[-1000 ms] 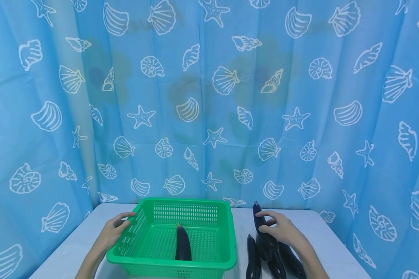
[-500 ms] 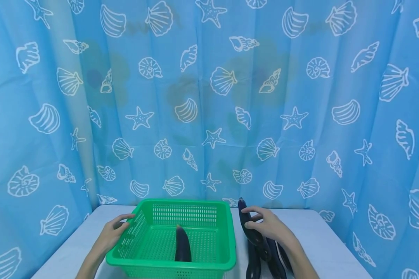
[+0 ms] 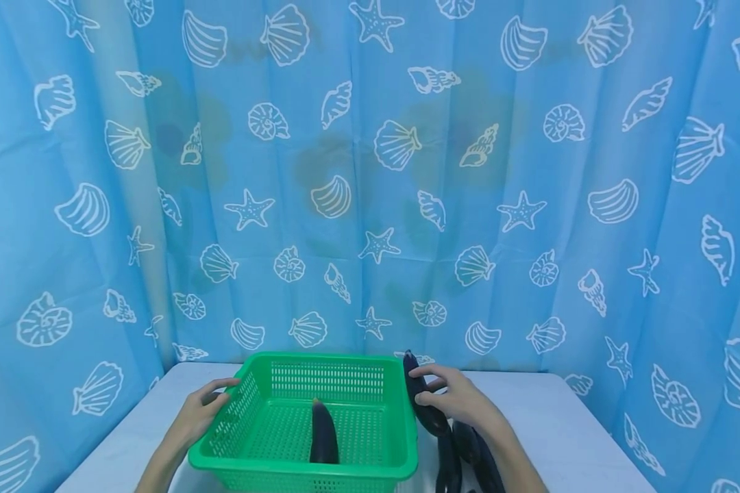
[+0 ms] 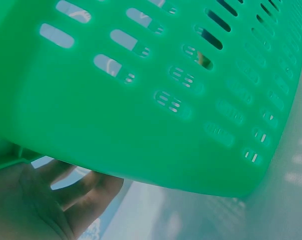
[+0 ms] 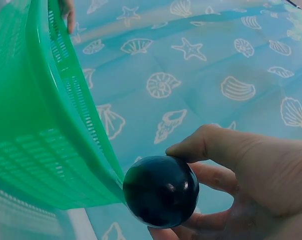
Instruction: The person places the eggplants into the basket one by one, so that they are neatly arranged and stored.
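In my right hand [image 3: 459,398] I grip a dark purple eggplant [image 3: 424,404], thumb on one side and fingers on the other. It is raised at the green basket's right rim; the right wrist view shows its rounded end [image 5: 161,192] toward the camera. My left hand [image 3: 199,411] holds the left rim of the green plastic basket [image 3: 302,468], and the left wrist view shows its fingers [image 4: 93,200] at the rim. One eggplant [image 3: 324,435] lies inside the basket, its lower part hidden by the front wall.
More eggplants [image 3: 484,465] lie on the white table [image 3: 549,418] right of the basket, partly under my right forearm. A blue curtain [image 3: 370,192] with white shells and starfish hangs behind and at both sides.
My right hand has lifted the eggplant off the pile and carried it left to the basket's right rim. My left hand has stayed on the left rim.
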Demonstrator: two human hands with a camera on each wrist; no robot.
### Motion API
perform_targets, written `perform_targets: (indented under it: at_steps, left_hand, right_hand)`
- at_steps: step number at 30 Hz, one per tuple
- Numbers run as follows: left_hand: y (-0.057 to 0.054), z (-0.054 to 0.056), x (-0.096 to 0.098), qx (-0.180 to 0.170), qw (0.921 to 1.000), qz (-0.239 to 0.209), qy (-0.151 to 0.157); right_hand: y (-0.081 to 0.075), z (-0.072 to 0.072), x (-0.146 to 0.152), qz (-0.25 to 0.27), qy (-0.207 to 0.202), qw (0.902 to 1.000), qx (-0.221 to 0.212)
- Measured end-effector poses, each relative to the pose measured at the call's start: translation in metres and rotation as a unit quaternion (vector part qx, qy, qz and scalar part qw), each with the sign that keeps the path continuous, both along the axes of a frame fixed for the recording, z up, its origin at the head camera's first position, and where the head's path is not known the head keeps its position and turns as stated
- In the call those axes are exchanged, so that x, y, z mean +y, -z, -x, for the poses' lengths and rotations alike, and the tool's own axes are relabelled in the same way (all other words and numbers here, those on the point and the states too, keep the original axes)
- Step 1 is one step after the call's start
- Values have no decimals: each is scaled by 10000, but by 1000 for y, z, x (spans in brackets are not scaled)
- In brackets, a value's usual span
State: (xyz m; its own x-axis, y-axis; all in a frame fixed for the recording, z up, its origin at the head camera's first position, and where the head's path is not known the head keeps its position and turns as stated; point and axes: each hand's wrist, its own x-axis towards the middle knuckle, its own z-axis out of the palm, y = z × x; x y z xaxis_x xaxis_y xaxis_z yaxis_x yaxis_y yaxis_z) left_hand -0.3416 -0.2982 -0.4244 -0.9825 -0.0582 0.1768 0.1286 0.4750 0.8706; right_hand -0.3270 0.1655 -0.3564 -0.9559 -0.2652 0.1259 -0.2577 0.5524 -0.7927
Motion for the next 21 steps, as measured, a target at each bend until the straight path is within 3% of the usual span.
perform_targets:
  at_steps: [15,21]
  left_hand:
    - [2,1,0,-16,10000,-47,40]
    - [2,2,0,3,10000,15,27]
  right_hand:
    - [1,3,-15,86,-380,9992,-112]
    - [1,2,-25,58,-391,9992,37]
